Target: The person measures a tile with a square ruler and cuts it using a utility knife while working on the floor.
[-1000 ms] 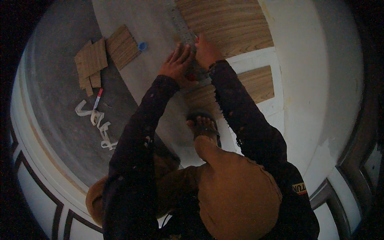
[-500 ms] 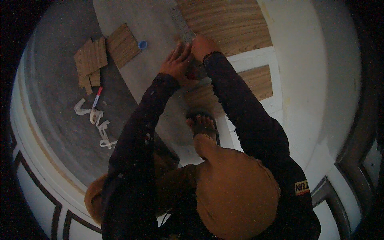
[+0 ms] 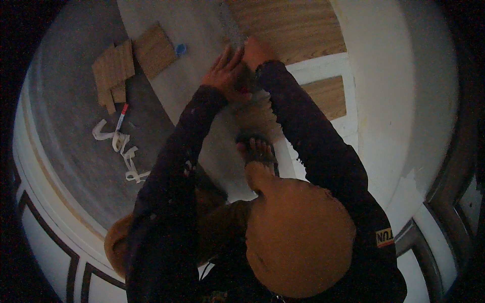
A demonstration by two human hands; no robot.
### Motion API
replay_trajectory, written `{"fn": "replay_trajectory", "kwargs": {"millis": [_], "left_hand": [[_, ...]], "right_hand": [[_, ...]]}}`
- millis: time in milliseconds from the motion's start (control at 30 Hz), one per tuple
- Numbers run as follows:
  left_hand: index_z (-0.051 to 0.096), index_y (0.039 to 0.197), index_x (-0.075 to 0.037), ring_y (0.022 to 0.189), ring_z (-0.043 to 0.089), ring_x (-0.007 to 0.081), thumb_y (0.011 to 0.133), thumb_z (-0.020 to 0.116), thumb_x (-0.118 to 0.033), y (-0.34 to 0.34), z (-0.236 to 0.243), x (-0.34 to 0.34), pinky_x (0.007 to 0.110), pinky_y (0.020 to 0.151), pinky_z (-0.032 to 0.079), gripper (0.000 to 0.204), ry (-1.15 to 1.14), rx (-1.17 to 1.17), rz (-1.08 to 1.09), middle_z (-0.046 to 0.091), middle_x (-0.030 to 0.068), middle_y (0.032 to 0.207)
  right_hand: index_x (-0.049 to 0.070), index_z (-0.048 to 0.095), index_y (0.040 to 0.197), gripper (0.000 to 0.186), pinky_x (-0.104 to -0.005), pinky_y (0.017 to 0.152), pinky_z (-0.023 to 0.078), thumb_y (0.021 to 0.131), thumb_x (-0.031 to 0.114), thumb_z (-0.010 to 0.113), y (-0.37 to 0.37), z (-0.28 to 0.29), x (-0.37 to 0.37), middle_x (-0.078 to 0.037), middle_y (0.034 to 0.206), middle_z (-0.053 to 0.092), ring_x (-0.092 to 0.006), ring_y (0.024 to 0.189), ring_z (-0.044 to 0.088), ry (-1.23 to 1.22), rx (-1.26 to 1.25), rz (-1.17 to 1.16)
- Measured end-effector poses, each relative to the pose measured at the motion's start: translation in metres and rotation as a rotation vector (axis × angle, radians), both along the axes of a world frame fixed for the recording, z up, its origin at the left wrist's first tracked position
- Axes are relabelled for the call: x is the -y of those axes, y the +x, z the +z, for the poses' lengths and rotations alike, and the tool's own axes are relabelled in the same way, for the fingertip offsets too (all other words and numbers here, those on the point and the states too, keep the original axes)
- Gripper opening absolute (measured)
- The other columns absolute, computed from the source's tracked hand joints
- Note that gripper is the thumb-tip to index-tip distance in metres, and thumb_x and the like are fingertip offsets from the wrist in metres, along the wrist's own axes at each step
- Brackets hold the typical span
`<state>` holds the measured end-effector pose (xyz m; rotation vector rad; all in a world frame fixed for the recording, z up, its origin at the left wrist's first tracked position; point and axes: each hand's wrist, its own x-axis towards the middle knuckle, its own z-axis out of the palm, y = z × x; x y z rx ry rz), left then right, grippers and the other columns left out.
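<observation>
Across the upper half of the view spreads a grey concrete floor (image 3: 76, 126), and on its far side lie wide brown wood-grain floor planks (image 3: 288, 25), already laid beside a white wall (image 3: 384, 101). A white trim board (image 3: 323, 65) crosses between the large planked area and a shorter brown plank section (image 3: 328, 96) nearer the person. A curved white baseboard with dark lines (image 3: 45, 237) bounds the floor at the lower left.

Both dark sleeves reach up from the lower edge to the plank edge. A brown knee (image 3: 298, 237) fills the lower middle, and a sandalled foot (image 3: 257, 151) rests on the floor just beyond it.

The left hand (image 3: 225, 76) lies flat with fingers spread, pressing down at the edge of the planks; its grip is released, palm down. The right hand (image 3: 255, 50) sits just beside it, touching a long grey metal straightedge (image 3: 230, 25) that runs along the plank edge toward the top of the view; whether its fingers close round the straightedge cannot be told. A small red object shows under the left hand, too hidden to identify.

Well apart to the left lies a loose stack of brown plank offcuts (image 3: 131, 60), with a small blue round cap (image 3: 180, 49) just beside them. Nearer the baseboard lie a red-and-white marker pen (image 3: 121, 115) and curled white paper strips (image 3: 121, 151).
</observation>
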<state>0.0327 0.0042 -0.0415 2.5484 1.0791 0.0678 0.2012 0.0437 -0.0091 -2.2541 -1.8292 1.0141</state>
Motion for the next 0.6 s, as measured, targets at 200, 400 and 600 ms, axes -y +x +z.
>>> {"fn": "replay_trajectory", "kwargs": {"millis": [200,400,600], "left_hand": [[0.038,0.152,-0.014,0.152,0.013,0.0371,0.062,0.083,-0.053,-0.003,0.0,0.003,0.05,0.122,0.021,0.108,0.018,0.06,0.019,0.022,0.0109,0.165],[0.035,0.154,-0.015,0.152,0.013,0.0371,0.062,0.083,-0.054,0.008,0.018,-0.002,0.051,0.122,0.021,0.11,-0.022,0.056,0.012,0.022,0.011,0.164],[0.033,0.154,-0.014,0.153,0.013,0.037,0.063,0.081,-0.057,0.005,0.019,-0.004,0.052,0.121,0.022,0.112,-0.023,0.029,0.002,0.023,0.012,0.164]], "right_hand": [[-0.002,0.06,0.11,0.032,-0.0554,0.085,0.052,0.092,0.025,0.06,-0.002,-0.004,0.008,-0.028,0.102,0.068,-0.0474,0.099,0.064,0.081,-0.012,0.065],[0.0,0.063,0.107,0.029,-0.0542,0.084,0.053,0.092,0.025,0.061,0.014,-0.027,0.008,-0.024,0.101,0.069,-0.0456,0.098,0.065,0.16,0.134,0.124],[0.002,0.065,0.107,0.024,-0.0538,0.083,0.054,0.094,0.021,0.056,0.007,-0.021,0.007,-0.023,0.101,0.068,-0.044,0.097,0.066,0.113,0.135,0.095]]}}
